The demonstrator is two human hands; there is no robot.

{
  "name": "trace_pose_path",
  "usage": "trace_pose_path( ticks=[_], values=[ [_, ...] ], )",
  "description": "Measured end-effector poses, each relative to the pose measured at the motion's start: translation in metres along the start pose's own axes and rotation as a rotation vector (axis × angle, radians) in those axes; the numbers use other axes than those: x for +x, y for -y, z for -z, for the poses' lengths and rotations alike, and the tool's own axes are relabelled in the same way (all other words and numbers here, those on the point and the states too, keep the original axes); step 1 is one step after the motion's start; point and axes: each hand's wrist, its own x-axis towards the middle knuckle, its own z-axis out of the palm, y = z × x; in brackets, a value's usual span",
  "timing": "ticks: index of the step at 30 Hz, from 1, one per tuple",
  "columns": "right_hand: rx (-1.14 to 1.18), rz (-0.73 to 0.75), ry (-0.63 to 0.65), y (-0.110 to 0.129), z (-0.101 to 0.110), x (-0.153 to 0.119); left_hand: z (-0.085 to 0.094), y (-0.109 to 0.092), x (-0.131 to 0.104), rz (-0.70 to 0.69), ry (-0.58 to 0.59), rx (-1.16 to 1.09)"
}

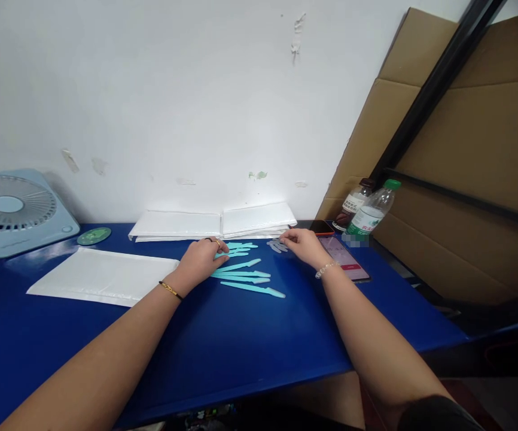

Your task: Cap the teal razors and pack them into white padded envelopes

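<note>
Several turquoise eyebrow razors [252,288] lie fanned out on the blue table, their blade ends pointing right. My left hand [203,258] is at the left end of the upper razors, with thumb and fingers closed round a razor handle. To the right of the razors is a small pile of translucent grey blade covers [277,246]. My right hand [302,244] is at this pile, thumb and forefinger pinched together on a blade cover that the fingertips largely hide.
White padded mailers [178,224] are stacked along the wall, and another white mailer [101,275] lies left. A blue fan [17,209] and a green disc [94,236] are far left. At right are a phone [344,257], a second phone [319,227] and two bottles [371,212].
</note>
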Motion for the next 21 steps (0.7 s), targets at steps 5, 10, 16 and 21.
trace_pose_path(
  ticks=[5,10,16,21],
  values=[
    [-0.166,0.038,0.072,-0.014,-0.003,0.001,-0.003,0.005,0.002,0.011,-0.003,0.150],
    [-0.306,0.166,0.094,-0.004,-0.023,0.000,-0.001,0.001,0.002,0.036,0.030,0.141],
    [-0.405,0.262,0.094,0.013,-0.032,-0.002,-0.003,0.002,0.002,0.052,0.048,0.096],
    [-0.139,0.208,0.119,0.020,-0.030,-0.005,-0.002,0.001,0.002,0.033,-0.010,0.061]
  ],
)
